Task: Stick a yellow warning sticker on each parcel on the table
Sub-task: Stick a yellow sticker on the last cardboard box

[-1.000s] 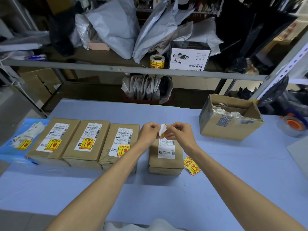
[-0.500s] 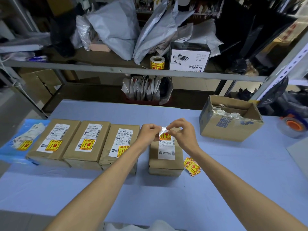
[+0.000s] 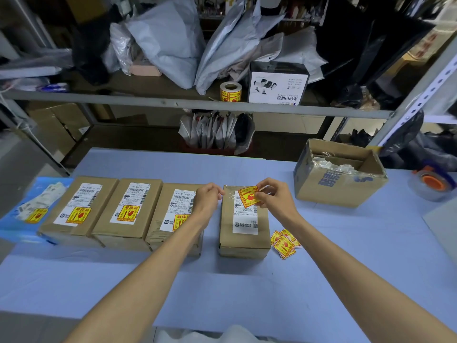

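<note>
Head view: the right hand [image 3: 277,201] pinches the yellow sticker [image 3: 248,196], tilted over the far end of the parcel [image 3: 243,241], whose long axis runs away from the person. The left hand [image 3: 206,201], fingers curled, sits beside that end; whether it holds anything is unclear.

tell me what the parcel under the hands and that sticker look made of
Parcel: brown cardboard, matte, with folded edges and a white paper label. Sticker in the right hand: glossy yellow printed paper or film, unclear which.
</note>
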A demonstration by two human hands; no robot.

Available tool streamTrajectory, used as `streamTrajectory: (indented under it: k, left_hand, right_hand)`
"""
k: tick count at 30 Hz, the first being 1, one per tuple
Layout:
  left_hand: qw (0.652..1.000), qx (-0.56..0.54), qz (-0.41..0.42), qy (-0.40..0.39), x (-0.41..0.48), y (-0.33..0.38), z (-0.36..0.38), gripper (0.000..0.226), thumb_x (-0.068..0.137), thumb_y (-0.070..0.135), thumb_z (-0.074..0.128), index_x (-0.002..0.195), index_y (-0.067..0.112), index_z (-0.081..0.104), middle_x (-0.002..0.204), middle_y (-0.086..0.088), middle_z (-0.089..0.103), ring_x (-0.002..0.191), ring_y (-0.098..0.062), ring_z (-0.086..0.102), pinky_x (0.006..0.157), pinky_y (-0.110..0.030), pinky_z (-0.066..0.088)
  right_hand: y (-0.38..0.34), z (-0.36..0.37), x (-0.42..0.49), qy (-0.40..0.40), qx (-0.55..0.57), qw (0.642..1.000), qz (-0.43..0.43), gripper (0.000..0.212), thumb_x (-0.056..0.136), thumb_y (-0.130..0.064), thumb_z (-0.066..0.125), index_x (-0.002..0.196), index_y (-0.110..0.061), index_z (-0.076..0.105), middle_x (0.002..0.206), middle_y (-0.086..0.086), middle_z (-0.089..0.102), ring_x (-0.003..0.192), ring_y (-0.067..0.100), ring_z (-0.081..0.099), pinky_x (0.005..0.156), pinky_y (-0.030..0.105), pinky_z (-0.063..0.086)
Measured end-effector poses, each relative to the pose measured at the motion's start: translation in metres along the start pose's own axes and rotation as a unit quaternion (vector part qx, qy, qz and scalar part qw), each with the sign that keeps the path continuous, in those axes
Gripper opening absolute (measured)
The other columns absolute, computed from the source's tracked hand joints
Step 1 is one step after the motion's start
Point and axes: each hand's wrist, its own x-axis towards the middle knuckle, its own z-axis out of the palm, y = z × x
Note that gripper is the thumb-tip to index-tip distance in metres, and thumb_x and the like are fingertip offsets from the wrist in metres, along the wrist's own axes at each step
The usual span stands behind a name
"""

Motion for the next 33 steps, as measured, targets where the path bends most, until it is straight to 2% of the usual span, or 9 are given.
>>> streamTrajectory:
  k: [3,7,9,13,18,23,26,28,33]
  left_hand:
    - [0.998,0.043,0.028,-0.039,-0.008,0.004,0.0,0.025,0.077,0.027,0.048,0.06,0.016,0.062,0.066,0.002,0.045,0.063,-0.014,0.041,0.058,-0.027,0.03]
    - [0.983,0.113,0.112,-0.09,-0.014,0.003,0.003,0.02,0.084,0.036,0.068,0.084,0.016,0.071,0.075,0.011,0.059,0.073,-0.005,0.05,0.064,-0.023,0.037]
    - [0.978,0.122,0.126,-0.114,-0.015,0.001,0.003,0.019,0.082,0.035,0.071,0.086,0.016,0.072,0.077,0.011,0.064,0.075,-0.001,0.055,0.067,-0.019,0.038]
    - [0.976,0.12,0.119,-0.138,-0.008,-0.005,0.007,0.019,0.077,0.04,0.073,0.073,0.022,0.073,0.077,0.005,0.071,0.08,-0.009,0.063,0.082,-0.029,0.047]
    - [0.979,0.108,0.099,-0.145,-0.004,-0.004,0.011,0.015,0.075,0.039,0.072,0.074,0.024,0.074,0.086,0.001,0.073,0.094,-0.019,0.066,0.092,-0.038,0.05]
    - [0.983,0.097,0.08,-0.131,-0.001,-0.003,0.015,0.007,0.084,0.027,0.068,0.078,0.023,0.07,0.086,0.002,0.069,0.082,-0.014,0.06,0.073,-0.027,0.045]
    - [0.984,0.091,0.069,-0.137,0.001,-0.005,0.015,0.007,0.086,0.024,0.065,0.081,0.021,0.067,0.088,0.001,0.066,0.071,-0.013,0.053,0.06,-0.024,0.041]
    - [0.984,0.093,0.067,-0.134,0.004,-0.008,0.015,0.007,0.088,0.023,0.063,0.081,0.022,0.063,0.092,-0.001,0.067,0.077,-0.015,0.058,0.059,-0.025,0.042]
    - [0.984,0.101,0.056,-0.134,0.008,-0.014,0.016,0.009,0.086,0.023,0.064,0.078,0.025,0.06,0.097,0.001,0.068,0.097,-0.019,0.062,0.069,-0.028,0.044]
  right_hand:
    - [0.002,0.0,-0.001,-0.005,-0.007,1.0,0.009,0.009,0.089,-0.003,0.063,0.088,-0.011,0.066,0.083,0.011,0.069,0.072,0.016,0.067,0.051,0.014,0.05]
    - [0.001,0.0,-0.001,-0.027,-0.024,0.999,0.01,0.017,0.089,-0.002,0.061,0.091,-0.012,0.075,0.086,0.006,0.068,0.078,0.015,0.064,0.058,0.015,0.049]
    - [0.001,0.0,-0.001,-0.038,-0.032,0.999,0.004,0.017,0.089,-0.003,0.061,0.094,-0.011,0.075,0.091,0.006,0.068,0.082,0.017,0.066,0.063,0.017,0.051]
    - [0.003,0.002,0.001,-0.019,-0.026,0.999,0.001,0.015,0.088,-0.006,0.067,0.1,-0.011,0.074,0.093,0.006,0.068,0.083,0.018,0.068,0.066,0.02,0.056]
    - [0.007,0.004,0.002,-0.004,-0.016,1.0,0.002,0.022,0.085,-0.007,0.071,0.106,-0.011,0.069,0.096,0.009,0.064,0.085,0.021,0.068,0.069,0.026,0.06]
    - [0.006,0.002,0.001,-0.006,-0.006,1.0,0.016,0.023,0.087,-0.009,0.069,0.11,-0.011,0.065,0.093,0.008,0.065,0.081,0.012,0.067,0.061,0.015,0.054]
    - [0.009,0.002,0.002,0.0,-0.002,0.999,0.04,0.022,0.087,-0.008,0.068,0.109,-0.01,0.063,0.092,0.01,0.067,0.084,0.015,0.07,0.065,0.026,0.059]
    - [0.013,0.0,0.002,0.007,-0.001,0.999,0.052,0.023,0.086,-0.003,0.068,0.108,-0.008,0.063,0.092,0.01,0.067,0.085,0.02,0.07,0.069,0.032,0.061]
    - [0.017,-0.005,0.003,-0.013,0.026,0.998,0.061,0.021,0.085,0.007,0.063,0.104,-0.003,0.064,0.087,0.017,0.069,0.079,0.02,0.072,0.065,0.031,0.062]
